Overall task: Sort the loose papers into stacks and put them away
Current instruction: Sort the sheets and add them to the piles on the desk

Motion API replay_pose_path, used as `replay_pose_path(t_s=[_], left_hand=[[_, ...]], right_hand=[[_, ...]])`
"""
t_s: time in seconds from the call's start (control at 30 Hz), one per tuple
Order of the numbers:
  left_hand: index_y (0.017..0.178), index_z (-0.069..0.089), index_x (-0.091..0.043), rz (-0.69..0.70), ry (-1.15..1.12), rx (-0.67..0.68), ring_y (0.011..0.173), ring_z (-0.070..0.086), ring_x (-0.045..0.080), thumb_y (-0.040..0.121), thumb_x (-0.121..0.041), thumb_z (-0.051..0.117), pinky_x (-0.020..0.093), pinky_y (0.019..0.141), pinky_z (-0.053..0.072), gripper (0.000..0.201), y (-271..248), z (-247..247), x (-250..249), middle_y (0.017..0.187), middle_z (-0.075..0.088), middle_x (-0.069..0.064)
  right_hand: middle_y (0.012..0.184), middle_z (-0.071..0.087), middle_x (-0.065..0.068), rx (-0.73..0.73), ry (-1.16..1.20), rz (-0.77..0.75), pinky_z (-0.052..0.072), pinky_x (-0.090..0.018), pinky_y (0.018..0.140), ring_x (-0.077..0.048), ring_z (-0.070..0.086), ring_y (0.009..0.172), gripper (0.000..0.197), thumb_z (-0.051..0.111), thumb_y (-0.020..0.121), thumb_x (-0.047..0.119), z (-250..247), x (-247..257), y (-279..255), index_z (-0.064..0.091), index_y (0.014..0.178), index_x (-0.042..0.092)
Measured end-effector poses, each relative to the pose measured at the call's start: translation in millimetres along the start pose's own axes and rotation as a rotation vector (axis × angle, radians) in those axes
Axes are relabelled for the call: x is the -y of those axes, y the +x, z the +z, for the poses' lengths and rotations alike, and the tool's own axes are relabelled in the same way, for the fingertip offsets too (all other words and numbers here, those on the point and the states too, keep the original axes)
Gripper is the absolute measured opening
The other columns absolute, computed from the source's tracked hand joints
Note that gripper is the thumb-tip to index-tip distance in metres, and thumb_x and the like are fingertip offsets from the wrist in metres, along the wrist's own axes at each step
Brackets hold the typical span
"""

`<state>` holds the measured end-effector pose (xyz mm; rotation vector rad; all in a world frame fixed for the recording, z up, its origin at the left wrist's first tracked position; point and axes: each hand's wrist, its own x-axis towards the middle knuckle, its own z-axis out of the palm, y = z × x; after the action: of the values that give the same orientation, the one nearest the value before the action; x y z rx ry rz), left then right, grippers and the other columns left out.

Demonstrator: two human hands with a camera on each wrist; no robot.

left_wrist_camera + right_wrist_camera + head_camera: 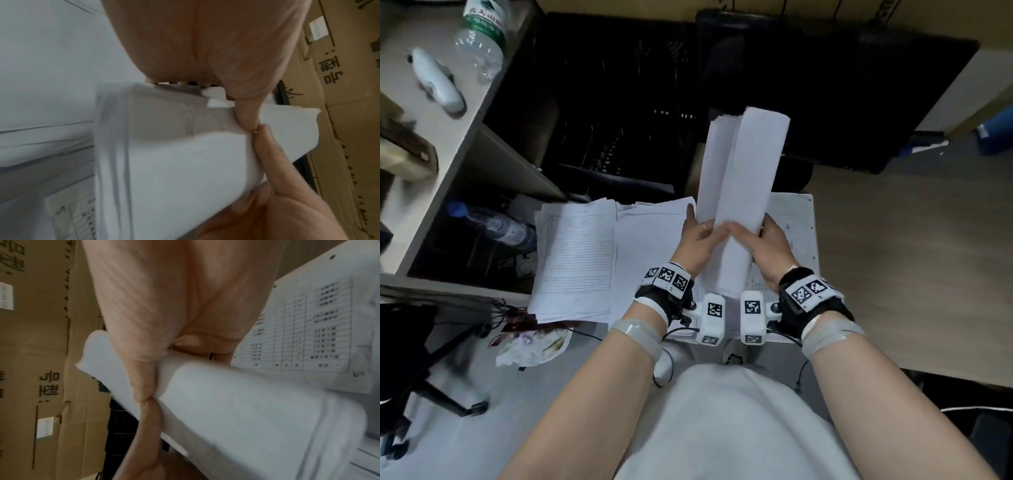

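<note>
A thick bundle of white papers, bent lengthwise into a loose roll, stands up in front of me. My left hand grips its lower left side and my right hand grips the lower right, thumbs meeting on the front. The wrist views show the same bundle with both thumbs pressed on it. Below lie a lined-form stack, blank sheets and a printed table sheet.
A black crate stands behind the papers. A white shelf unit at left holds water bottles. Crumpled wrapping lies on the floor. Cardboard boxes stand behind. Wooden floor stretches right.
</note>
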<state>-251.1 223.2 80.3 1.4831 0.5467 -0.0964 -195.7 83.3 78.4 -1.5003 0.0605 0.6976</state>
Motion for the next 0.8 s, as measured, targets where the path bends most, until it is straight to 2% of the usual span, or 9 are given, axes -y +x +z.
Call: replay_pose_path(t_s=[0.03, 0.1, 0.2, 0.3, 0.4, 0.53, 0.63, 0.7, 0.8], left_hand=[[0.104, 0.077, -0.024, -0.026, -0.022, 0.002, 0.124, 0.058, 0.019, 0.092, -0.042, 0.066, 0.038, 0.105, 0.046, 0.024, -2.0, -0.1, -0.2, 0.132, 0.061, 0.003], [0.098, 0.075, -0.024, -0.056, -0.066, 0.023, 0.101, 0.066, 0.013, 0.097, -0.034, 0.062, 0.027, 0.086, 0.050, 0.017, -8.2, 1.7, -0.6, 0.108, 0.073, -0.003], [0.087, 0.075, -0.021, -0.028, -0.073, 0.031, 0.091, 0.068, 0.019, 0.097, -0.033, 0.061, 0.033, 0.086, 0.052, 0.021, -12.9, 6.3, 2.2, 0.096, 0.075, -0.001], [0.069, 0.061, -0.016, -0.020, -0.041, 0.020, 0.071, 0.057, 0.018, 0.098, -0.035, 0.060, 0.035, 0.076, 0.047, 0.034, -19.7, 9.8, 1.9, 0.075, 0.064, 0.001], [0.079, 0.065, -0.004, -0.001, -0.060, 0.035, 0.080, 0.062, 0.020, 0.099, -0.034, 0.058, 0.043, 0.085, 0.053, 0.037, -24.5, 14.7, 2.0, 0.085, 0.069, 0.008], [0.099, 0.072, -0.002, -0.024, -0.150, 0.009, 0.101, 0.070, 0.030, 0.100, -0.030, 0.058, 0.044, 0.097, 0.053, 0.031, -27.2, 20.0, -5.5, 0.106, 0.074, 0.015], [0.103, 0.073, -0.005, -0.010, -0.182, 0.012, 0.110, 0.067, 0.032, 0.101, -0.028, 0.056, 0.041, 0.100, 0.052, 0.028, -29.9, 25.7, -14.7, 0.110, 0.073, 0.014], [0.100, 0.073, -0.015, -0.007, -0.193, 0.024, 0.105, 0.070, 0.023, 0.101, -0.027, 0.056, 0.037, 0.098, 0.053, 0.021, -31.1, 28.3, -20.9, 0.105, 0.076, 0.006], [0.097, 0.074, -0.015, 0.056, -0.098, 0.033, 0.093, 0.071, 0.016, 0.099, -0.021, 0.060, 0.034, 0.092, 0.055, 0.015, -31.9, 25.9, -26.5, 0.095, 0.077, 0.001]], right_hand=[[0.116, 0.072, 0.003, -0.014, -0.013, -0.022, 0.054, -0.044, 0.097, -0.015, 0.069, 0.107, 0.039, 0.075, 0.087, 0.033, -3.8, 0.5, -1.0, 0.060, 0.122, 0.022], [0.119, 0.071, 0.003, -0.014, -0.038, -0.041, 0.054, -0.042, 0.098, -0.014, 0.069, 0.107, 0.039, 0.070, 0.092, 0.035, -11.1, 1.4, -4.9, 0.060, 0.126, 0.019], [0.126, 0.067, 0.005, -0.007, -0.066, -0.051, 0.055, -0.029, 0.094, -0.007, 0.067, 0.107, 0.039, 0.056, 0.100, 0.037, -17.3, 5.2, -13.0, 0.053, 0.136, 0.021], [0.145, 0.047, 0.015, 0.020, -0.156, -0.079, 0.044, -0.015, 0.101, 0.000, 0.051, 0.126, 0.050, 0.043, 0.106, 0.033, -18.6, 4.3, -19.3, 0.029, 0.154, 0.026], [0.160, 0.029, 0.013, 0.046, -0.266, -0.093, 0.032, -0.034, 0.118, -0.006, 0.036, 0.142, 0.060, 0.039, 0.105, 0.044, -19.8, 1.1, -25.1, 0.013, 0.158, 0.034], [0.159, 0.027, 0.015, 0.076, -0.215, -0.032, 0.026, -0.025, 0.112, 0.000, 0.031, 0.138, 0.064, 0.035, 0.102, 0.057, -18.9, 7.5, -36.7, 0.012, 0.158, 0.036], [0.155, 0.039, 0.014, 0.120, -0.094, 0.004, 0.033, -0.040, 0.117, -0.005, 0.043, 0.137, 0.086, 0.049, 0.083, 0.081, -16.5, 11.7, -41.0, 0.022, 0.155, 0.041], [0.148, 0.049, 0.013, 0.127, -0.113, 0.013, 0.040, -0.044, 0.112, -0.009, 0.054, 0.129, 0.090, 0.059, 0.077, 0.080, -17.9, 12.7, -41.4, 0.026, 0.152, 0.043], [0.138, 0.057, 0.012, 0.148, -0.182, -0.043, 0.049, -0.037, 0.103, -0.008, 0.061, 0.119, 0.077, 0.067, 0.083, 0.062, -19.0, 23.4, -47.7, 0.032, 0.149, 0.042]])
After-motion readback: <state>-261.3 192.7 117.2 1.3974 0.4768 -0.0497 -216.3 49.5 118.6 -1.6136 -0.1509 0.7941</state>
